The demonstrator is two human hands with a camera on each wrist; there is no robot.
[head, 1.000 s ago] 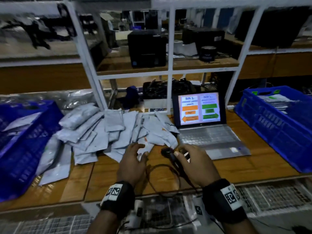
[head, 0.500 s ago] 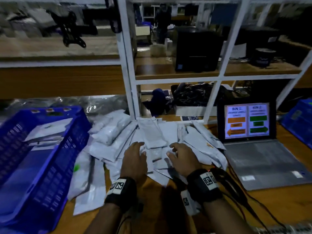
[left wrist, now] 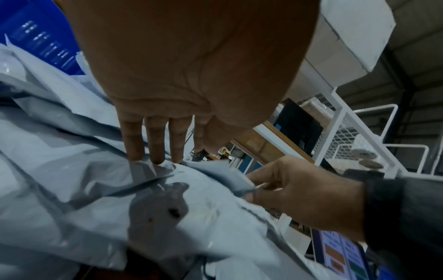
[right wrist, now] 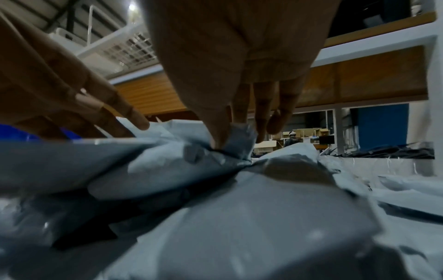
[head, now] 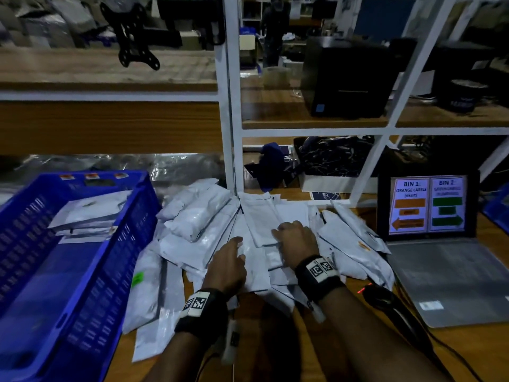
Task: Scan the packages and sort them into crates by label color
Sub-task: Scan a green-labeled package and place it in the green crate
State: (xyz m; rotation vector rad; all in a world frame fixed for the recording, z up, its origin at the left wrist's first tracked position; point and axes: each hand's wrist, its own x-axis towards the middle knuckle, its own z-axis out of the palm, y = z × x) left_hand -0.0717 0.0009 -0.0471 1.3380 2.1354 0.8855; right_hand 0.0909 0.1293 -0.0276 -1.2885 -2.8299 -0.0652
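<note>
A heap of grey-white mailer packages lies on the wooden table in the head view. My left hand rests on the heap, its straight fingers pressing a package flat. Just right of it, my right hand pinches the edge of one package between thumb and fingers. The black scanner, red light glowing, lies free on the table right of my right wrist. A blue crate on the left holds a few packages. The corner of another blue crate shows at the far right.
An open laptop at the right shows orange and green bin signs. White shelf posts rise behind the heap. The scanner's cable runs over the table front. A green-labelled package leans beside the left crate.
A second ago my right hand held the scanner; now it lies on the table. Both hands have moved up onto the heap, and the right one has taken a package edge.
</note>
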